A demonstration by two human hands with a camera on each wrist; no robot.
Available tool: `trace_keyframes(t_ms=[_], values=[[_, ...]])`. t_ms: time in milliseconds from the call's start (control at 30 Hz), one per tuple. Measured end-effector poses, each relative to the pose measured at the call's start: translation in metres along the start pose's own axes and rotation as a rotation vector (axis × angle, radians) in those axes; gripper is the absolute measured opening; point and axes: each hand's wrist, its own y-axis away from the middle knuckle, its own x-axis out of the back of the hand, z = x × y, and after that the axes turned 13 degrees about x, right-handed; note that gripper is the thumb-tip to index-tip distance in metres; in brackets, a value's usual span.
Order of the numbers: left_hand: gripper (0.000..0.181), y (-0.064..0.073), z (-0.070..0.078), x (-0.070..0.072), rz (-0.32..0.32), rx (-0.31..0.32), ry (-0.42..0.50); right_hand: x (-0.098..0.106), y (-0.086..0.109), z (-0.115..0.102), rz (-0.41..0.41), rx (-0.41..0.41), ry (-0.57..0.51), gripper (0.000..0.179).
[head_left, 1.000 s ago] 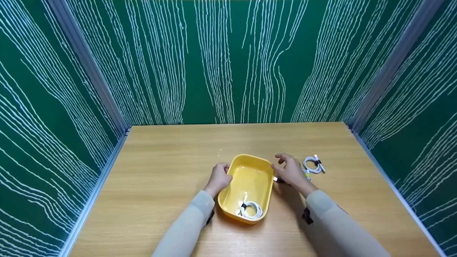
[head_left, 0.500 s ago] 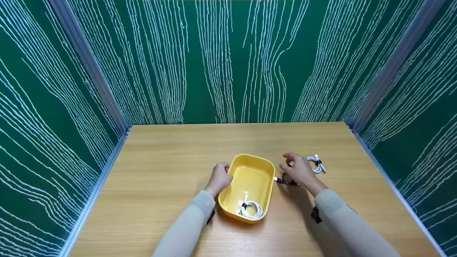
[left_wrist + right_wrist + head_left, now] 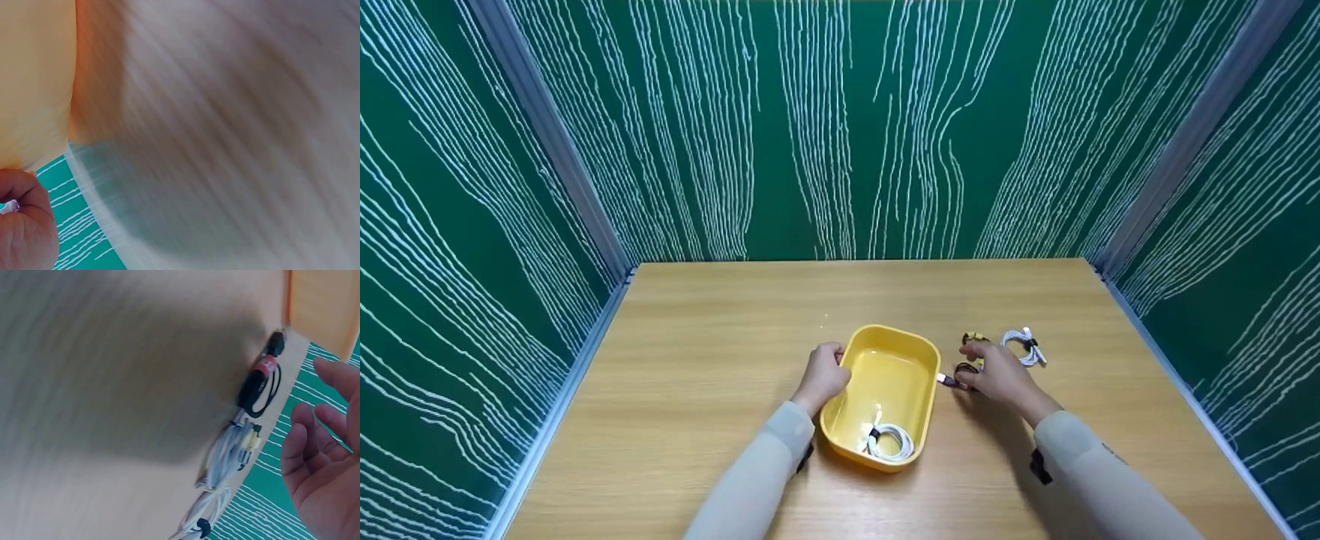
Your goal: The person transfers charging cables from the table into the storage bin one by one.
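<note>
My left hand [image 3: 820, 375] grips the left rim of a yellow plastic bin [image 3: 883, 390], thumb inside the wall. One coiled white cable [image 3: 910, 441] with a black tie lies in the bin's near end. Just right of the bin, a bundled black cable [image 3: 949, 381] lies on the table; in the right wrist view it has a red band [image 3: 265, 365]. Over it hovers my right hand [image 3: 1003, 375], fingers bent loosely and apart, holding nothing. A cable with yellow parts [image 3: 975, 337] lies behind those fingers, partly hidden. The left wrist view shows mostly blurred table.
Another coiled white cable [image 3: 1039, 352] with a black tie lies farther right on the wooden table [image 3: 697, 390]. Green walls [image 3: 870, 135] with white streaks enclose the table at the back and both sides.
My right hand has moved right, away from the bin's right rim, and then slightly lower, over the black cable. The yellow-marked cable shows behind its fingers. My left hand and the bin stay put.
</note>
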Motion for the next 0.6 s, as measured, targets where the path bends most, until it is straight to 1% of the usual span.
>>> trace_keyframes(t_ms=[67, 200, 300, 433, 600], values=[[0.032, -0.001, -0.001, 0.0, 0.004, -0.006, -0.007, -0.003, 0.003, 0.002, -0.008, 0.014, 0.018, 0.048], [0.024, -0.003, -0.002, 0.001, 0.014, -0.047, -0.027, -0.008, 0.006, 0.004, -0.004, 0.045, 0.049, 0.041], [0.021, -0.004, -0.002, 0.001, 0.016, -0.07, -0.029, -0.012, 0.008, 0.007, -0.003, 0.053, 0.063, 0.034], [0.026, -0.002, -0.001, 0.001, 0.009, -0.054, -0.021, -0.014, 0.01, 0.009, -0.025, 0.041, 0.059, 0.031], [0.03, -0.001, -0.001, 0.001, -0.003, -0.035, -0.022, -0.017, 0.012, 0.01, -0.043, 0.066, 0.076, 0.023]])
